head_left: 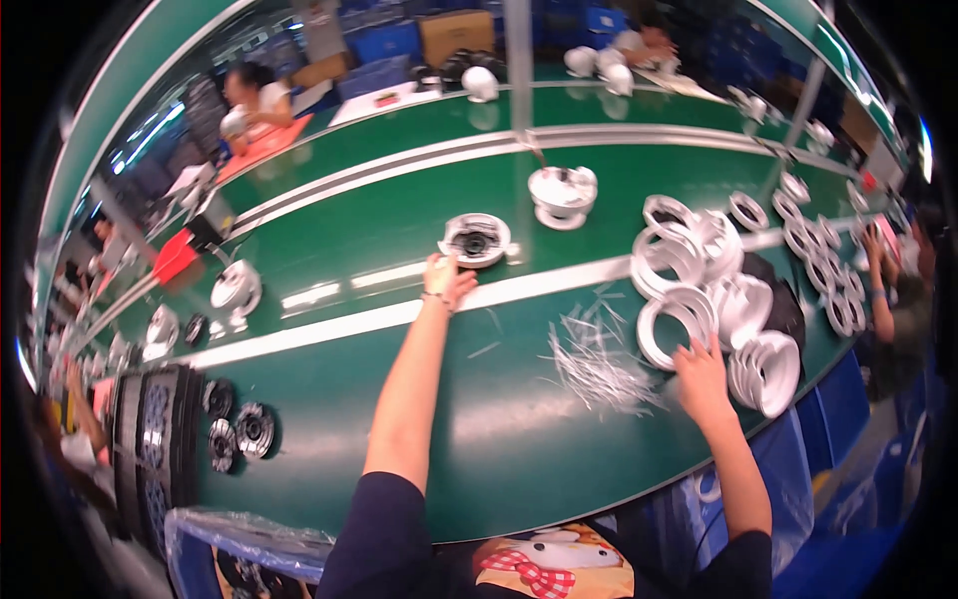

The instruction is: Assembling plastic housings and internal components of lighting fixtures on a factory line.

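Observation:
My left hand reaches forward to a round white housing with a black centre, on the green conveyor. Its fingertips touch or nearly touch the housing's near rim; the thumb stands apart, and the fingers look spread. To the right, my right hand has its fingers closed on the near edge of a white plastic ring. That ring leans at the front of a pile of white rings, some nested together. Farther along the conveyor sits a white dome-shaped housing on its rounded side.
Thin white strips lie heaped between my arms. At left are black round parts beside stacked black trays. More rings lie far right. A metal post rises beyond the conveyor. Other people work across and at both sides.

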